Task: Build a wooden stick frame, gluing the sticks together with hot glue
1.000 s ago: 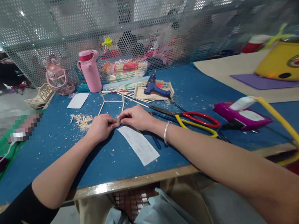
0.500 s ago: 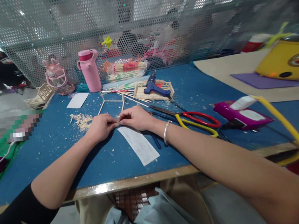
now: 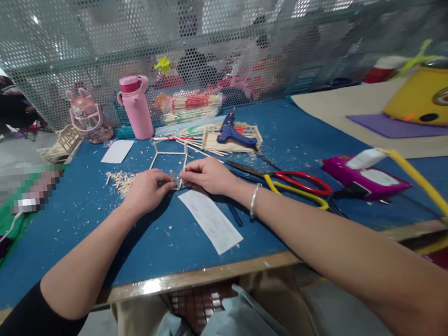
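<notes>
In the middle of the frame, in the head view, the left hand [image 3: 149, 190] and the right hand [image 3: 209, 176] are close together on the blue table [image 3: 137, 250]. A few short sticks [image 3: 177, 182] stand up between them, a bit apart from each other at the top. The left hand has its fingers bent, with the tips at the left side of the short sticks. The right hand has its thumb and finger close together at the right side. I cannot tell if either hand is pinching them. Just below the right hand lies a white paper strip [image 3: 212, 223], and just above both hands is a thin stick frame [image 3: 171, 152]. Wood bits [image 3: 121, 182] lie in a little pile to the left. Big scissors [image 3: 294, 182] with one red and one yellow handle lie right of the middle, and a purple tool [image 3: 367, 176] is farther right. Above the scissors, a blue glue gun [image 3: 234, 133] lies on a flat stick piece [image 3: 210, 142]. A pink bottle [image 3: 138, 113] and a bottle with ears [image 3: 89, 120] stand at the upper left. A yellow bag [image 3: 427, 96] is at the upper right.
</notes>
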Demonstrator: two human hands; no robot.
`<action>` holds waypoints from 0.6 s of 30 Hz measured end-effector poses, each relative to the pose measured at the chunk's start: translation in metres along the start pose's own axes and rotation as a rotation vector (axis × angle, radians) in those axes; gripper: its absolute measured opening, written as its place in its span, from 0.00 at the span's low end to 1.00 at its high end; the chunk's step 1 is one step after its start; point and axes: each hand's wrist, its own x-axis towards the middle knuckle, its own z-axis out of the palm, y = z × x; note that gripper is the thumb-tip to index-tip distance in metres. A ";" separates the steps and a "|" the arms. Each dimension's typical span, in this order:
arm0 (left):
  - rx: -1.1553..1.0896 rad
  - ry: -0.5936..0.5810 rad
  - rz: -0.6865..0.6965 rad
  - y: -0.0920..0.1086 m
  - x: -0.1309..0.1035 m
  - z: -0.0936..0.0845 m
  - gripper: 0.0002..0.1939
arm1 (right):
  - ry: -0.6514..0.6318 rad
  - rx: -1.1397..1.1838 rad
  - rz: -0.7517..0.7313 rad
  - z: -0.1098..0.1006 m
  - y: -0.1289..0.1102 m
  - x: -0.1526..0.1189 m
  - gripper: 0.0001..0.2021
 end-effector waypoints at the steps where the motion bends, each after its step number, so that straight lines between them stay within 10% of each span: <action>1: 0.005 0.033 -0.018 0.002 -0.001 -0.003 0.09 | 0.041 -0.077 -0.002 -0.001 0.000 0.000 0.15; 8: 0.080 0.037 0.026 0.028 -0.008 -0.013 0.16 | 0.010 -0.449 0.043 -0.007 -0.004 0.000 0.08; 18: 0.047 -0.147 0.145 0.035 -0.012 -0.003 0.13 | -0.286 0.445 0.076 -0.022 -0.021 -0.011 0.08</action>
